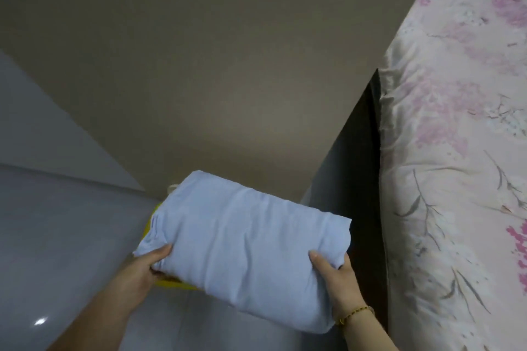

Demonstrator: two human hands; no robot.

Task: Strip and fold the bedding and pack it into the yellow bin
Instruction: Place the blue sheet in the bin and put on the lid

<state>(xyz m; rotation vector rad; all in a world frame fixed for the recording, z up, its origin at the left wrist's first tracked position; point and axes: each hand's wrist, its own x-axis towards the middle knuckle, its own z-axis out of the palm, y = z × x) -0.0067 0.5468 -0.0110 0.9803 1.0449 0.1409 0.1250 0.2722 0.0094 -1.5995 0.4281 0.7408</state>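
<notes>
Both my hands hold one folded light-blue sheet [242, 239]: my left hand [145, 268] grips its corner at 8 o'clock, and my right hand [333, 276] grips its edge at 4 o'clock. Below the sheet, only slivers of the yellow bin [174, 285] show. At 3 o'clock is the floral mattress [456, 151].

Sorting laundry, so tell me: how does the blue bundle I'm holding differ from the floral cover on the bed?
The blue bundle is plain; the floral cover is printed with pink blossoms and grey leaves. The bundle is folded compact and gripped by the left hand and right hand; the cover lies spread out, untouched. Both are soft bedding fabric.
</notes>
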